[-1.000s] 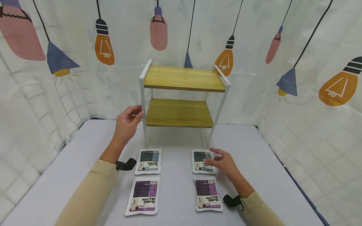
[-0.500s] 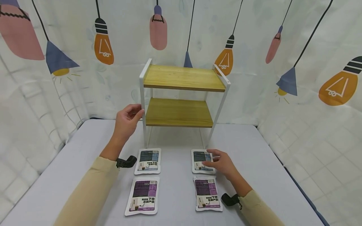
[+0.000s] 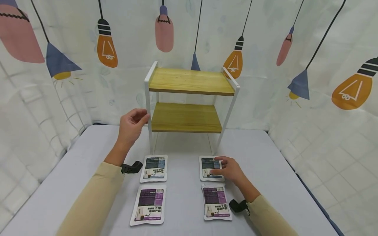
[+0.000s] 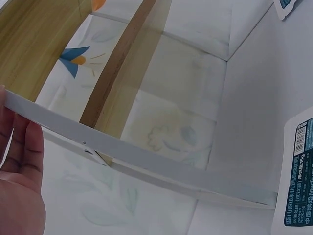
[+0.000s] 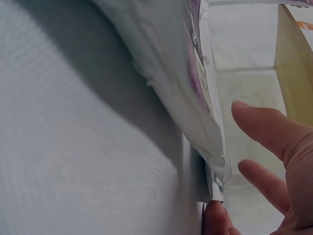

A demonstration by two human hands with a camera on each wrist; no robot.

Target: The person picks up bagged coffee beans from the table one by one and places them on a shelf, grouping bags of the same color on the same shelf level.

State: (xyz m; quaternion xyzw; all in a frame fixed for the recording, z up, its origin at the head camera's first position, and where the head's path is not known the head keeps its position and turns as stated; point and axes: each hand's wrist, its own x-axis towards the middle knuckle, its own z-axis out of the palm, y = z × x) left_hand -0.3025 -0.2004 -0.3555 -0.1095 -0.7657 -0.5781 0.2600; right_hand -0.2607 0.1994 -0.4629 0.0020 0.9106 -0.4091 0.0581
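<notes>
My left hand [image 3: 130, 126] grips the left white post of a two-tier wooden shelf [image 3: 187, 118]. In the left wrist view its fingers [image 4: 32, 149] lie against the post [image 4: 156, 156]. My right hand [image 3: 231, 170] is over the right edge of a flat coffee pouch with a blue label [image 3: 206, 168], thumb and forefinger spread across it. The right wrist view shows the thumb [image 5: 259, 122] raised off the pouches, with lower fingertips at a pouch edge. Nearer me lies a purple-labelled pouch [image 3: 217, 203].
On the left lie another blue-labelled pouch [image 3: 154, 168] and another purple-labelled pouch [image 3: 148, 205]. All rest on a white-covered table [image 3: 183, 209]. A curtain [image 3: 133, 75] printed with lamps hangs behind the shelf.
My right hand has shifted slightly left, further over the blue-labelled pouch. My left hand stays at the shelf post, and the pouches lie in the same places.
</notes>
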